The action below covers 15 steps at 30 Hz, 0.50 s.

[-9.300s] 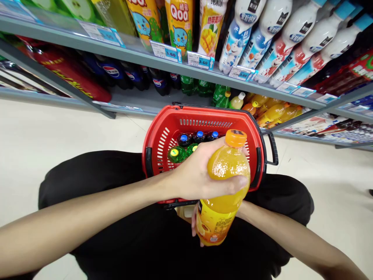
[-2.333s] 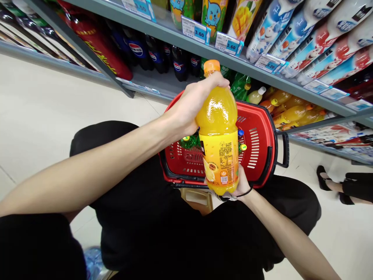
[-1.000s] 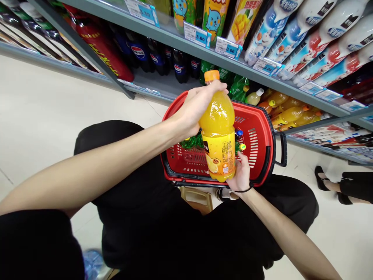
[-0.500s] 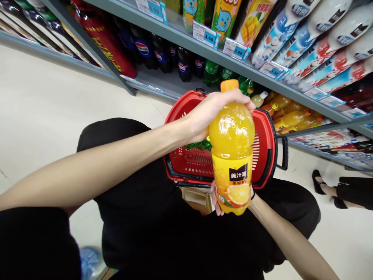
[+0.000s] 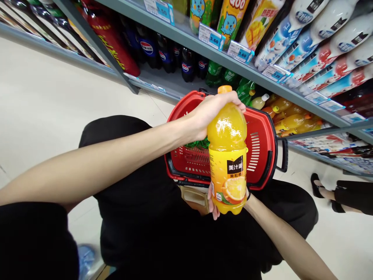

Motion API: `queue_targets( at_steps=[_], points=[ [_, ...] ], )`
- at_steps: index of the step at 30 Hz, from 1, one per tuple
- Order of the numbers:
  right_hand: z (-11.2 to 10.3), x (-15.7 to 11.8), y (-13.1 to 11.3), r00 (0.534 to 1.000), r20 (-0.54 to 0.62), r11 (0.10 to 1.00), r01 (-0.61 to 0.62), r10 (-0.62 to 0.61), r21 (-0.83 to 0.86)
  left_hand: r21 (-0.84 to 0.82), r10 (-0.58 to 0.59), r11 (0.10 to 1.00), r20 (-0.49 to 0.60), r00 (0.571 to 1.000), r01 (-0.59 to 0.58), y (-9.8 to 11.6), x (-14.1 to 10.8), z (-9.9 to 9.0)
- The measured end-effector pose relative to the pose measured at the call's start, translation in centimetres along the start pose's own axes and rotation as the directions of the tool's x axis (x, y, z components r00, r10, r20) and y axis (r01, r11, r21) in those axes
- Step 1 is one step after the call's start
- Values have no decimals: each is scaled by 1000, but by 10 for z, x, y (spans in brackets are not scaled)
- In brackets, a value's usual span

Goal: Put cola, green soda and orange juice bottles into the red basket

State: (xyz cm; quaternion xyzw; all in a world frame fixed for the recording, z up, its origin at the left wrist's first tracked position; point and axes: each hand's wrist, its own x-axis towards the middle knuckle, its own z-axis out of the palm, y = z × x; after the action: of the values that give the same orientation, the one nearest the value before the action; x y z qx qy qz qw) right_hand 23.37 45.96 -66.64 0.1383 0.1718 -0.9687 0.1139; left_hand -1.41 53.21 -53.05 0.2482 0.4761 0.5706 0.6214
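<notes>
A large orange juice bottle (image 5: 229, 132) with an orange cap and a yellow label is held over a red basket (image 5: 262, 144). My left hand (image 5: 214, 112) grips its upper part just below the cap. Lower down, my right hand (image 5: 213, 204) supports the bottle from behind near its base; the bottle hides most of that hand. Inside the basket, green bottles (image 5: 198, 143) show partly behind my left wrist.
Shelves (image 5: 169, 35) with many drinks run across the top, and cola bottles (image 5: 187, 68) stand on the lower one. Juice bottles (image 5: 291, 122) lie beyond the basket. Another person's feet (image 5: 317, 186) are at the right.
The juice bottle has shifted slightly left, still in both hands, and its label has turned a little. The view of the shelves has moved slightly right.
</notes>
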Motion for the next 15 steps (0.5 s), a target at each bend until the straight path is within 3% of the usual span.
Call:
queue_targets(
  at_steps=[3, 15],
  points=[
    [7, 3, -8, 992, 93, 996, -90, 89, -1, -2, -19, 1000, 36, 999, 19, -1, 1, 0],
    [17, 1, -11, 999, -19, 998, -50, 49, -24, 4, -23, 1000, 20, 1000, 22, -3, 3, 4]
  ],
)
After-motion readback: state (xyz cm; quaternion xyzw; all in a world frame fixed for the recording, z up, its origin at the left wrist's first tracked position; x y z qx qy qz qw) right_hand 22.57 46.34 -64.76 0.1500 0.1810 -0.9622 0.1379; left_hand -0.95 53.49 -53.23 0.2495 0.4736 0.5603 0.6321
